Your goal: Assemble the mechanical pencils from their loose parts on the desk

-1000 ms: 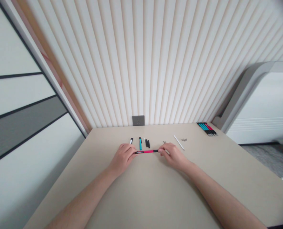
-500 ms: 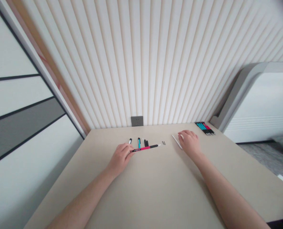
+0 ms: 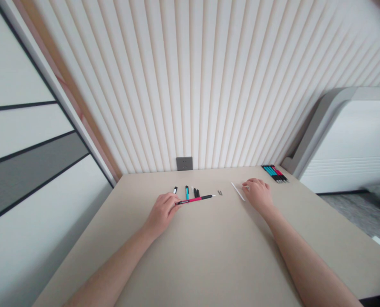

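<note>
My left hand point(image 3: 163, 212) pinches the back end of a pink and black pen point(image 3: 195, 199), whose pale tip points right. Just beyond it lie a part with black and white ends point(image 3: 175, 190), a turquoise pen barrel piece point(image 3: 187, 192) and black pen grips point(image 3: 196, 193). Two tiny grey pieces point(image 3: 219, 192) lie to the right of the pen's tip. My right hand point(image 3: 258, 196) has its fingers drawn together, with a small whitish bit at the fingertips that I cannot make out. Left of that hand, apart from it, a thin white stick point(image 3: 237, 191) lies on the table.
A row of turquoise and pink pens point(image 3: 274, 173) lies at the table's point(image 3: 202, 256) far right corner. Behind stands a ribbed white wall point(image 3: 205, 85) with a dark socket point(image 3: 184, 163). A white panelled cabinet point(image 3: 33, 213) is on the left, a grey-white headboard point(image 3: 346, 140) on the right.
My right hand has shifted slightly right, away from the white stick. The left hand and its pen have stayed nearly still.
</note>
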Motion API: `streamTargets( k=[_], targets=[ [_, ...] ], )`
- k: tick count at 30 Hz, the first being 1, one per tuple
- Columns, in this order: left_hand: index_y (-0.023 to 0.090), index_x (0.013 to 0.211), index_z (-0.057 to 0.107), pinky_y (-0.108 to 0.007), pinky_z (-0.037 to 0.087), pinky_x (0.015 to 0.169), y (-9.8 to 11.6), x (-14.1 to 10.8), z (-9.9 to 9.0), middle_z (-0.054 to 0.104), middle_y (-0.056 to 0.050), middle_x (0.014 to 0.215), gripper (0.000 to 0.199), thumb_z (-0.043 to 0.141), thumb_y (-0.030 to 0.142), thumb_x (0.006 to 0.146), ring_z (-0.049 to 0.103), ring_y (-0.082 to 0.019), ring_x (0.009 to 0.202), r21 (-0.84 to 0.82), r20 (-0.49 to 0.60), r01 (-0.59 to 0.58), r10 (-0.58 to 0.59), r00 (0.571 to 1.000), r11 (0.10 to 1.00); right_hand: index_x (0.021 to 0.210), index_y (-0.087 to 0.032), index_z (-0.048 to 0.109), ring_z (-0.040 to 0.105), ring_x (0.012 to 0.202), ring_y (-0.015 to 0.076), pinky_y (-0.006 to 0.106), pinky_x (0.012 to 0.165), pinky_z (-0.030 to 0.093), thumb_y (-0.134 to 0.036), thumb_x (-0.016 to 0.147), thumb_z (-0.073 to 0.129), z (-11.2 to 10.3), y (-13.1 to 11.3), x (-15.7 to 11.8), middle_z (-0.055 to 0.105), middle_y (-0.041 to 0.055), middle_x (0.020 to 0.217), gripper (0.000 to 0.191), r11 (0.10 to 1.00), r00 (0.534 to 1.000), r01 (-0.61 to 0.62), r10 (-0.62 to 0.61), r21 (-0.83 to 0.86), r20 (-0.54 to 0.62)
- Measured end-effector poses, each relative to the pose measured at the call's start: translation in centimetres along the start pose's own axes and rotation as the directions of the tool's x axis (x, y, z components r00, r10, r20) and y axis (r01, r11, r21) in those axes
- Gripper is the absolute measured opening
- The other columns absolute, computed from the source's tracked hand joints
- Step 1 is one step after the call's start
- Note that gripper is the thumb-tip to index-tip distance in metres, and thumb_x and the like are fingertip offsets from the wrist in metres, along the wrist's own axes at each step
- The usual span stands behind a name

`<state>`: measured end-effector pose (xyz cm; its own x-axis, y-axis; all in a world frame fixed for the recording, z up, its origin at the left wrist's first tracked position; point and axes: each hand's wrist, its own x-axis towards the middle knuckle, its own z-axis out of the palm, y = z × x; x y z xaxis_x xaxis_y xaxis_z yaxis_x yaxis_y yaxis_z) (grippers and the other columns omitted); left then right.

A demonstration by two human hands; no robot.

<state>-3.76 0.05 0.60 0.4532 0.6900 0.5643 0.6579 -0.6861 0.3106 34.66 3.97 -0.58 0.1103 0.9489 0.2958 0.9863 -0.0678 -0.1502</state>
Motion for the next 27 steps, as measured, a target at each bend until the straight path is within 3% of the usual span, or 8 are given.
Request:
streamTargets(
  k=[14,17,19,21,23,25,27],
  targets=[
    [0.02,0.093,0.057,-0.034,0.045,0.085,0.1,0.1,0.0,0.062,-0.004,0.096,0.008,0.049,0.02,0.094,0.057,-0.019,0.094,-0.006,0.008,-0.003,0.003,1.0,1.0,0.088,-0.022,0.073,0.054,0.107,0.0284,0.044,0.089,0.032,-0.026,0.085,0.051,-0.4,0.0,0.0,0.068,0.0108,0.107,0.022,1.0,1.0,-0.019,0.019,0.015,0.003],
    [0.02,0.092,0.057,-0.035,0.045,0.085,0.1,0.1,-0.1,0.062,-0.004,0.095,0.008,0.049,0.021,0.094,0.058,-0.019,0.093,-0.002,0.005,-0.007,0.007,1.0,1.0,0.087,-0.021,0.072,0.055,0.106,0.0293,0.044,0.089,0.034,-0.03,0.085,0.052,-0.7,-0.3,0.2,0.069,0.0106,0.105,0.022,0.995,0.999,-0.037,0.041,0.096,-0.035],
    [0.02,0.092,0.057,-0.035,0.045,0.086,0.1,0.1,-0.1,0.062,-0.004,0.096,0.008,0.049,0.021,0.094,0.058,-0.019,0.094,-0.001,0.004,0.0,0.0,1.0,1.0,0.087,-0.019,0.072,0.058,0.101,0.0282,0.042,0.087,0.037,-0.034,0.084,0.053,-0.9,-0.9,0.3,0.07,0.0102,0.102,0.024,0.966,0.998,-0.042,0.053,0.254,-0.04],
    [0.02,0.093,0.057,-0.035,0.045,0.086,0.2,0.1,-0.1,0.062,-0.004,0.096,0.008,0.049,0.022,0.094,0.058,-0.019,0.094,0.0,0.006,0.011,-0.011,1.0,1.0,0.087,-0.018,0.071,0.062,0.09,0.025,0.037,0.08,0.042,-0.041,0.084,0.054,-1.3,-1.8,0.2,0.071,0.0092,0.095,0.029,0.869,0.999,-0.04,0.037,0.494,0.016],
    [0.02,0.093,0.057,-0.035,0.045,0.085,0.2,0.0,-0.1,0.062,-0.004,0.096,0.009,0.049,0.022,0.094,0.058,-0.019,0.093,0.002,0.004,0.02,-0.02,1.0,1.0,0.088,-0.017,0.07,0.063,0.079,0.0212,0.033,0.073,0.045,-0.049,0.083,0.055,-1.7,-3.1,-0.2,0.071,0.0077,0.088,0.036,0.69,0.994,-0.043,-0.045,0.722,0.102],
    [0.02,0.093,0.058,-0.035,0.045,0.084,0.2,0.1,-0.1,0.062,-0.004,0.095,0.009,0.049,0.023,0.094,0.058,-0.019,0.093,0.005,-0.006,0.022,-0.022,1.0,1.0,0.089,-0.016,0.07,0.061,0.074,0.0183,0.03,0.07,0.045,-0.053,0.081,0.058,-2.1,-4.5,-0.7,0.07,0.006,0.084,0.039,0.514,0.974,-0.056,-0.16,0.856,0.16],
    [0.02,0.093,0.058,-0.034,0.045,0.084,0.2,0.1,-0.1,0.063,-0.004,0.095,0.009,0.049,0.023,0.094,0.058,-0.019,0.093,0.009,-0.018,0.02,-0.019,1.0,1.0,0.089,-0.016,0.069,0.059,0.073,0.0163,0.028,0.069,0.044,-0.053,0.08,0.061,-2.4,-5.7,-1.4,0.069,0.0046,0.082,0.039,0.404,0.95,-0.078,-0.246,0.912,0.19]
  ],
)
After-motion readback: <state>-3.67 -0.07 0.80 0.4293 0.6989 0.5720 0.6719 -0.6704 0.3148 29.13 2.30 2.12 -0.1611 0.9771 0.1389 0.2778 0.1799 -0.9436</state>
